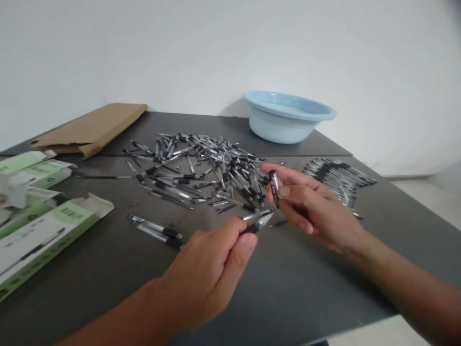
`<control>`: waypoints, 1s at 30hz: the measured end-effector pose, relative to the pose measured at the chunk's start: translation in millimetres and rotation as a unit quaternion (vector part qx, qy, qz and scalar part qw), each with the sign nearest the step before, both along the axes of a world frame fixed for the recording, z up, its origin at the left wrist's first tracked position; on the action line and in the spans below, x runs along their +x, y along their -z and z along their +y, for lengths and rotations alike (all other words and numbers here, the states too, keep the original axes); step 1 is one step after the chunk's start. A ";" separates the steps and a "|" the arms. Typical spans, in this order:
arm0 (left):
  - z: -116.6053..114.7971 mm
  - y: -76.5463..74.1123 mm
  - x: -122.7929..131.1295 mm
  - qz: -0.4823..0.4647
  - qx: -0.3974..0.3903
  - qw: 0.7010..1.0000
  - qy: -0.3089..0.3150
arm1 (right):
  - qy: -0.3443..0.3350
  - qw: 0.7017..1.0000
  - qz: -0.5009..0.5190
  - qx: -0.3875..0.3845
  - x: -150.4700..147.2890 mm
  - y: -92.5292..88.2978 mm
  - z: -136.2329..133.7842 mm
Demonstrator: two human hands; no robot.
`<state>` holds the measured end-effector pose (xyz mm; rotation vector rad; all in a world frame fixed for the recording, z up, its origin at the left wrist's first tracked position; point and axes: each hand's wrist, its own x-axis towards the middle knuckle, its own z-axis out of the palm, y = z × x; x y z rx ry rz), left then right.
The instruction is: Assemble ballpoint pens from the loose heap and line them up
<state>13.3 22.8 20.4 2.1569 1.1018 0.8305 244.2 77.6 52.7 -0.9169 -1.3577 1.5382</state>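
Note:
My left hand (212, 264) is closed around a pen (260, 223) with a black grip. Its pointed clear tip sticks out past my thumb, and a second clear piece lies just above it. Between thumb and fingers of my right hand (313, 204) is a short dark pen cap (274, 187), held nearly upright and apart from the pen tip. Beyond both hands spreads a loose heap of pens (223, 161) and pen parts. Two pens (154, 230) lie side by side left of my left hand.
Many pens stand lined up in a row (334, 178) at the right. A light blue basin (284, 125) sits at the back. On the left are a brown cardboard package (97, 126) and several green-white boxes (54, 235). The dark table (273, 293) meets a white wall.

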 end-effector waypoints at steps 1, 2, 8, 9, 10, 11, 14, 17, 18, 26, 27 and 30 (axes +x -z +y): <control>-0.3 -1.1 0.7 0.001 -0.013 1.000 -0.004 | -0.012 1.000 0.010 -0.002 1.4 -0.3 -1.5; -0.6 -2.4 1.3 -0.002 -0.028 1.000 -0.008 | -0.020 1.000 0.019 -0.001 2.8 -0.6 -2.7; -6.3 -8.7 5.9 -0.026 -0.084 0.996 -0.026 | -0.028 0.998 0.048 0.023 7.2 -1.2 -5.6; -7.9 -9.2 6.7 -0.027 -0.091 0.995 -0.030 | -0.030 0.998 0.043 0.028 7.4 -1.3 -6.1; -9.5 -9.5 7.4 -0.028 -0.093 0.995 -0.033 | -0.030 0.998 0.040 0.033 7.4 -1.6 -6.8; -10.7 -9.6 7.9 -0.031 -0.090 0.995 -0.032 | -0.028 0.998 0.040 0.039 7.3 -2.1 -7.6; -12.3 -8.1 8.4 -0.049 -0.073 0.996 -0.032 | -0.012 0.997 0.049 0.061 6.0 -4.8 -10.6; -11.8 -5.7 7.8 -0.062 -0.065 0.995 -0.033 | 0.006 0.996 0.045 0.081 4.2 -7.1 -14.4; -11.5 -5.1 7.6 -0.062 -0.063 0.996 -0.032 | 0.010 0.995 0.041 0.086 3.7 -7.3 -15.8; -11.1 -4.3 8.5 -0.064 -0.073 0.995 -0.027 | 0.017 0.995 0.042 0.094 2.0 -0.2 -21.3; -11.2 -4.4 8.8 -0.063 -0.073 0.995 -0.027 | 0.016 0.995 0.042 0.091 2.1 0.3 -21.7; -11.7 -5.0 9.4 -0.058 -0.072 0.995 -0.031 | 0.012 0.995 0.051 0.087 2.0 0.2 -23.2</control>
